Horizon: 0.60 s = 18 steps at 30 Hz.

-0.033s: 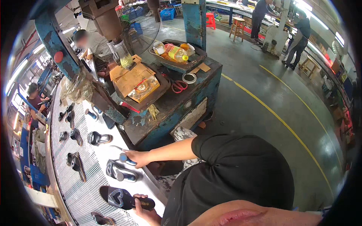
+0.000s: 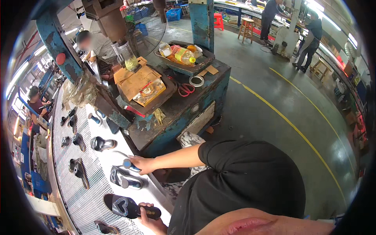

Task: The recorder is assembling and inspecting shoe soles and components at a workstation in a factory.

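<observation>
My left hand (image 2: 152, 220) is closed round the heel end of a black slide sandal (image 2: 117, 204) with a glittery heart on its strap, its insole facing up. Farther up the white strip, my right hand (image 2: 141, 164) has its fingers wrapped round a blue, round-ended shoe heel (image 2: 131, 165); the rest of that shoe is hard to make out. Between the two hands lies a dark heeled sandal (image 2: 124, 178) on its side. Another dark sandal (image 2: 102, 143) rests beyond my right hand.
Several dark sandals (image 2: 79, 172) lie on the mesh belt (image 2: 94, 188) along the left. A blue machine (image 2: 178, 121) stands beyond my right arm, bearing cardboard (image 2: 137, 84), red-handled scissors (image 2: 186, 90) and a tray (image 2: 196, 70) with a bottle. Other people work farther off.
</observation>
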Tool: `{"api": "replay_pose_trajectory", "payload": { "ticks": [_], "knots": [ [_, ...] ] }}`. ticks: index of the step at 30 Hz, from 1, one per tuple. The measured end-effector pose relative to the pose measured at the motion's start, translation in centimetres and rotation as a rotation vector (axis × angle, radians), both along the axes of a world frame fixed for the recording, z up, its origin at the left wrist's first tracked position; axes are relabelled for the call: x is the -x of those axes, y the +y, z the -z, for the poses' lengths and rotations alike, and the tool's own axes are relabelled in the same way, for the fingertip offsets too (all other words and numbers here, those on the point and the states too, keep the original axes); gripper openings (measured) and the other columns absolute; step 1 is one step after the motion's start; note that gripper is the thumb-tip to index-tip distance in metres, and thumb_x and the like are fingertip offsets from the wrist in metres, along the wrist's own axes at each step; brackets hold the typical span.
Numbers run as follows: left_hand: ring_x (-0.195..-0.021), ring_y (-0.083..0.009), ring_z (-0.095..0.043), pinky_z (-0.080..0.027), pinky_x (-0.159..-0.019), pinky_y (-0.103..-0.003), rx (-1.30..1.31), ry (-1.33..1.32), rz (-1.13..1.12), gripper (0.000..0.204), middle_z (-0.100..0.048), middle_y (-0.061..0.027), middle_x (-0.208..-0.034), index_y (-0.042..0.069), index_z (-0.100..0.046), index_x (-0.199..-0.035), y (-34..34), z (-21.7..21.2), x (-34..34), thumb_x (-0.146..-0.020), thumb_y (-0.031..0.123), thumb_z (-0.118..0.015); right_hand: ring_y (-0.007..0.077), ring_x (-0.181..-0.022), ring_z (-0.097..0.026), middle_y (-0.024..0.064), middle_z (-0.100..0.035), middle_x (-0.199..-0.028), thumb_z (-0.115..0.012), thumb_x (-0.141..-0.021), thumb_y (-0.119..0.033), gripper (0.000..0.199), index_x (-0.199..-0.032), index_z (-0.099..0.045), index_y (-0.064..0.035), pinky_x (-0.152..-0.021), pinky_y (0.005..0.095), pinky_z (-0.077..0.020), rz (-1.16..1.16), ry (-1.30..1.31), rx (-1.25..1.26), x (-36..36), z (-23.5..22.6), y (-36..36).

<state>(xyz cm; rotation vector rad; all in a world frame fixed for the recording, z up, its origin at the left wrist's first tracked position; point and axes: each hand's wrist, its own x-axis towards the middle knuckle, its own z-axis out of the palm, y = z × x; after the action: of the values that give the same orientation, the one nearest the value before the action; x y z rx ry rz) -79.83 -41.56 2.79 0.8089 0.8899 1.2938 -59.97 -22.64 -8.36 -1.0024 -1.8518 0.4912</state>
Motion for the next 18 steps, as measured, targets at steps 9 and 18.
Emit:
{"api": "replay_pose_trajectory", "payload": {
  "ticks": [9, 18],
  "knots": [
    [-0.095, -0.0193, -0.055, -0.048, -0.085, -0.038, 0.705, 0.174, 0.151, 0.056, -0.061, -0.0057, -0.112, 0.008, -0.053, -0.122, 5.0, 22.4, 23.1, -0.092, 0.054, -0.057, 0.0416, -0.127, -0.042, 0.0284, -0.041, -0.132, -0.075, -0.063, -0.007, 0.086, -0.136, -0.03, 0.0013, -0.105, 0.0422, -0.037, -0.053, 0.145, 0.066, 6.5, -2.0, -5.8],
    [-0.1, -0.0272, -0.057, -0.047, -0.092, -0.046, 0.34, -0.104, 0.115, 0.068, -0.056, -0.0163, -0.121, 0.007, -0.042, -0.139, 5.3, 12.3, 6.8, -0.082, 0.043, -0.056, 0.0416, -0.115, -0.054, 0.026, -0.053, -0.124, -0.079, -0.059, -0.014, 0.09, -0.137, -0.038, -0.0005, -0.098, 0.0433, -0.0441, -0.034, 0.198, 0.21, 4.7, -2.3, -3.5]
  ]
}}
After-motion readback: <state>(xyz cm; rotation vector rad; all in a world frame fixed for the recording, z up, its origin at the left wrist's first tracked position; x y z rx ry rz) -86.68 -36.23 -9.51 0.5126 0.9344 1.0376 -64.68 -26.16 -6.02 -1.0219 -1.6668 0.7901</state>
